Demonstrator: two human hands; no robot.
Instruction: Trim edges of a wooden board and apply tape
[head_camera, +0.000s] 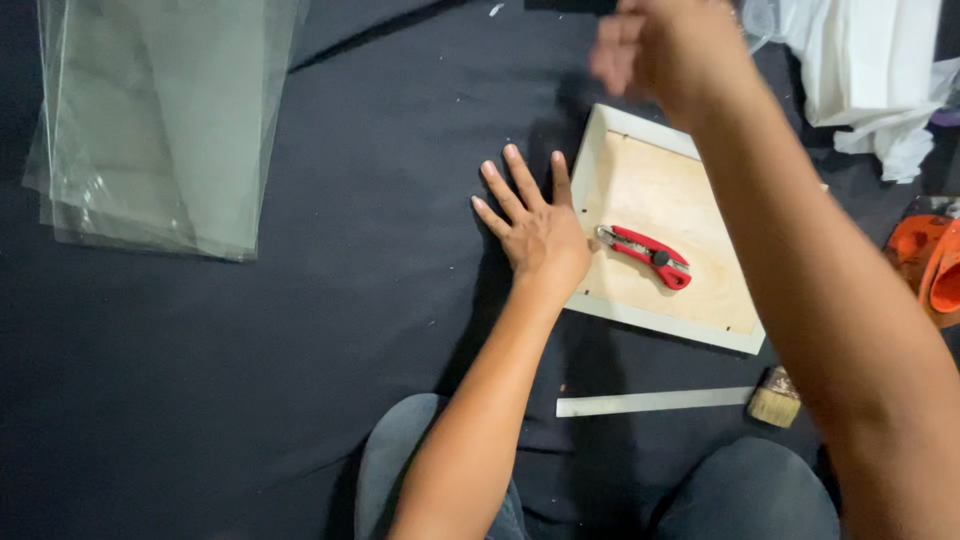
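Observation:
My left hand lies flat, fingers spread, on the dark cloth right beside the left edge of a white-framed wooden panel. A red utility knife rests on the panel's plywood face. Raised above the panel's far corner, my right hand is blurred, its fingers curled; nothing shows in it. My right forearm crosses over the panel's right side and hides part of it.
A stack of clear plastic sheets lies at the far left. A white strip and a paintbrush sit near my knees. White cloth is bunched at the top right, an orange object at the right edge.

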